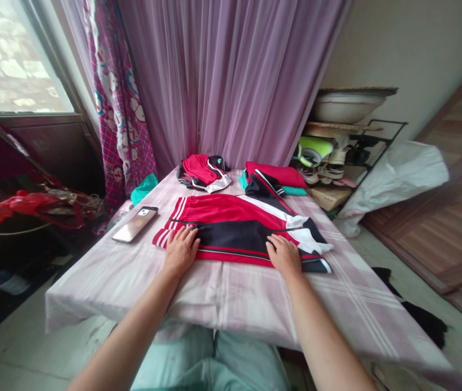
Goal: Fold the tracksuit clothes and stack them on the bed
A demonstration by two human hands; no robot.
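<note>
A red, black and white track jacket (231,234) lies spread on the table in front of me, partly folded over, with its striped hem to the left. My left hand (182,250) rests palm down on the fold near that hem, fingers apart. Towards the other end, my right hand (283,254) lies flat on the black and red cloth. Neither hand grips anything. A black sleeve (269,190) reaches away at the garment's far side, towards the folded clothes.
The table (133,288) wears a pink checked cloth. A phone (135,224) lies left. Behind are a bunched red and black garment (201,170) and folded red and teal clothes (280,175). A shoe rack (337,163) and white sack (394,174) stand right.
</note>
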